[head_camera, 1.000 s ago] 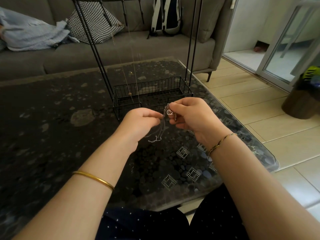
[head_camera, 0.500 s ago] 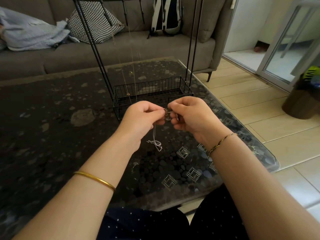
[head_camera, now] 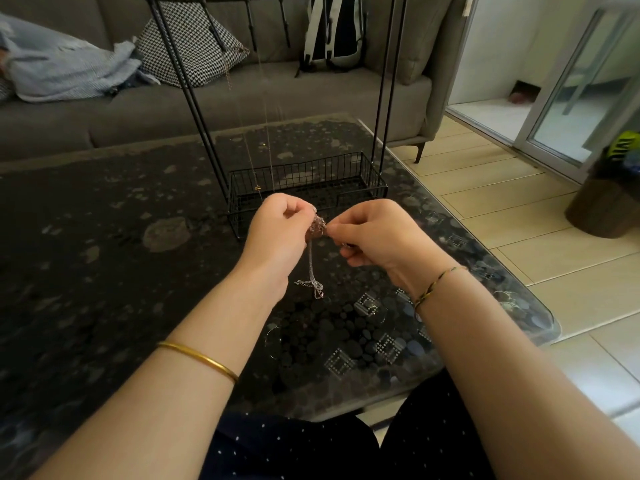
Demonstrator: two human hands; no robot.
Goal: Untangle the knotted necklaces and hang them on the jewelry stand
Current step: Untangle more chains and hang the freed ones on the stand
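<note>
The knotted necklaces (head_camera: 318, 226) are held above the dark glass table (head_camera: 104, 271), just in front of the jewelry stand (head_camera: 195, 112), between the 2 hands. The tangle is pinched on its left by the curled fingers of the left hand (head_camera: 280, 233) and on its right by the thumb and forefinger of the right hand (head_camera: 377, 237), the 2 hands being nearly in contact. A bundle of silver chain ends (head_camera: 312, 282) is left dangling below the knot. Thin chains (head_camera: 268, 133) are seen hanging from the stand's top bar toward its wire basket (head_camera: 377, 190). A gold bangle (head_camera: 197, 358) is worn on the left forearm and a braided bracelet (head_camera: 433, 287) on the right wrist. Behind the table, a grey sofa (head_camera: 311, 95) is occupied by a checked cushion (head_camera: 187, 43) and a backpack (head_camera: 332, 32).
</note>
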